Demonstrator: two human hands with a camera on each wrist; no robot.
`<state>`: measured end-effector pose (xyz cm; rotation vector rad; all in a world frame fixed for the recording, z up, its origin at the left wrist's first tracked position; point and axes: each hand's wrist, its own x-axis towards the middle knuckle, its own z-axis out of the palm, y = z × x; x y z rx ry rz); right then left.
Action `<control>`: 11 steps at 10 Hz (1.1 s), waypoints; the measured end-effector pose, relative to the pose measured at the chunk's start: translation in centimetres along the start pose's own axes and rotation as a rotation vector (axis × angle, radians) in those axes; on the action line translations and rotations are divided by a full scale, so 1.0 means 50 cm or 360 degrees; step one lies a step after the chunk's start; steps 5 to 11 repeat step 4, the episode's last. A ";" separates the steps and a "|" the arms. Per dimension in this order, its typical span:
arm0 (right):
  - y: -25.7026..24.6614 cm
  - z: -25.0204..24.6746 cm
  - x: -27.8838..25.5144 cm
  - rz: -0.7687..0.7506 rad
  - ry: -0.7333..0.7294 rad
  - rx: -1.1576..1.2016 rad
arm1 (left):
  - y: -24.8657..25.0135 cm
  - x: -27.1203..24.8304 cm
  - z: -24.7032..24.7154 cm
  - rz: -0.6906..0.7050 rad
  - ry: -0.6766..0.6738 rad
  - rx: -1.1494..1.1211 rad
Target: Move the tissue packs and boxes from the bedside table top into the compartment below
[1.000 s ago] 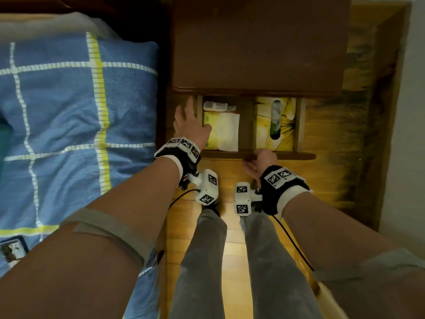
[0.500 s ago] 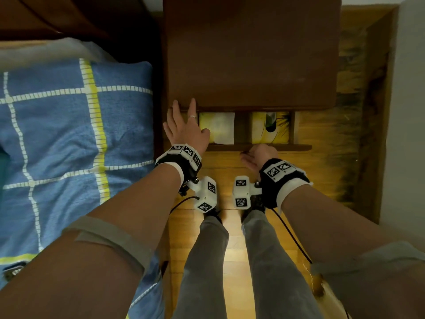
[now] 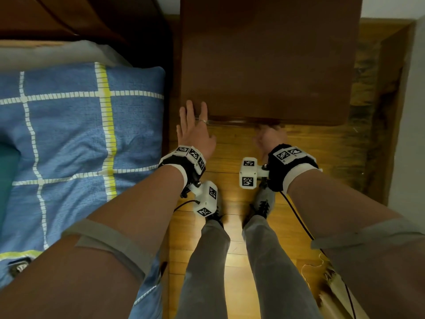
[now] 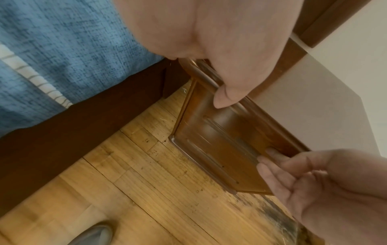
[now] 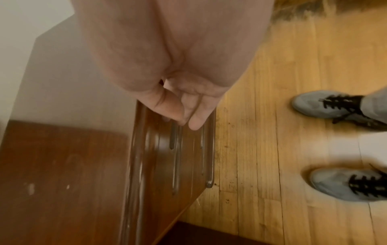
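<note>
The dark brown bedside table top (image 3: 264,65) lies bare, with no tissue packs or boxes in sight. Its drawer front (image 4: 220,140) sits flush under the top's edge, hiding what is inside. My left hand (image 3: 195,127) is flat with straight fingers, the tips resting on the table's front left corner. In the left wrist view its thumb (image 4: 226,96) touches the drawer's upper edge. My right hand (image 3: 269,137) presses its nearly straight fingertips (image 5: 194,122) against the middle of the drawer front (image 5: 184,165), just below the top's lip.
A bed with a blue checked cover (image 3: 69,146) runs along the left, close to the table. A wooden floor (image 3: 232,229) lies in front, with my grey shoes (image 5: 326,106) on it. A torn cardboard piece (image 3: 331,293) lies at lower right, and a white wall (image 3: 416,111) stands to the right.
The open drawer with the yellow tissue packs and box has slid shut, hiding them. Both hands moved forward with it, the right pushing its front.
</note>
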<state>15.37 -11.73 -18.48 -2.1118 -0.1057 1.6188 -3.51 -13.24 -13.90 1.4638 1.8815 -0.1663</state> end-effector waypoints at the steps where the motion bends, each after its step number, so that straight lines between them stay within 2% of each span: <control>1: -0.010 -0.001 -0.013 0.0018 0.0006 0.0040 | 0.006 -0.001 -0.007 -0.0026 -0.0008 -0.0016; 2: -0.007 -0.015 -0.065 -0.0007 -0.0025 -0.0010 | 0.017 -0.003 -0.031 -0.0073 -0.0044 -0.0025; 3: -0.014 -0.034 -0.120 -0.0029 -0.0155 -0.0038 | 0.029 -0.019 -0.059 -0.0100 -0.0106 -0.0152; 4: -0.031 -0.051 -0.187 -0.0076 -0.0183 -0.0107 | 0.039 -0.052 -0.079 -0.0124 -0.0137 -0.0440; 11: -0.031 -0.051 -0.187 -0.0076 -0.0183 -0.0107 | 0.039 -0.052 -0.079 -0.0124 -0.0137 -0.0440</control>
